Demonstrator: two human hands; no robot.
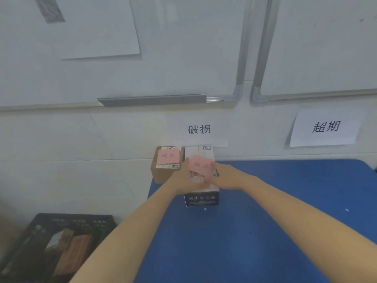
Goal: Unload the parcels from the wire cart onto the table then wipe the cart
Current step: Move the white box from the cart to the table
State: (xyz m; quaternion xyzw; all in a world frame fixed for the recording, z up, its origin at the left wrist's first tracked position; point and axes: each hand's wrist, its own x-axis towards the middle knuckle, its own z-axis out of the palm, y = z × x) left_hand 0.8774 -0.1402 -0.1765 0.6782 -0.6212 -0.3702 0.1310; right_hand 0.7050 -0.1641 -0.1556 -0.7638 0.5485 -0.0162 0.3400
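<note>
Both forearms reach across the blue table (265, 221) to a white parcel (201, 199) at its far left corner, just beside a brown parcel (161, 174). The left hand (183, 178) grips the white parcel's left side. The right hand (222, 176) lies on top by a pink note (200, 165), its grasp too blurred to tell. The black cart (61, 219) at lower left holds more parcels (71, 248).

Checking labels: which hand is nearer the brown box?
Left. The left hand lies beside the brown box; the right hand is farther off, at the right side of the white box.
</note>
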